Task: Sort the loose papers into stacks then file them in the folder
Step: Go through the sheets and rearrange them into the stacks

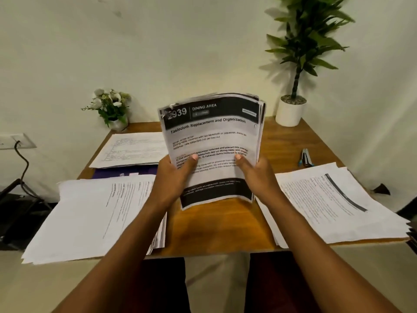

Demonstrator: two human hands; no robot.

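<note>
A bundle of printed papers (212, 150) stands nearly upright at the centre of the frame, raised above the wooden worktop (216, 224). Its top sheet has a black header reading "DINING AREA" and the title "Tablecloth Replacement and Organization". The left hand (173, 177) grips the bundle's lower left edge and the right hand (257, 175) grips its lower right edge, each with the thumb pressed on the front sheet and the fingers hidden behind.

A broad stack of white sheets (90, 213) lies at the lower left of the frame, overhanging the worktop's near edge. A second stack (334, 206) lies at the lower right. A third pile (130, 150) sits left of centre further back, resting on a purple folder (126, 171) whose near edge shows.

At the right, beyond the second stack, lie pens (305, 157). A small flower pot (111, 107) stands at the back left corner and a tall plant in a white pot (291, 111) at the back right.
</note>
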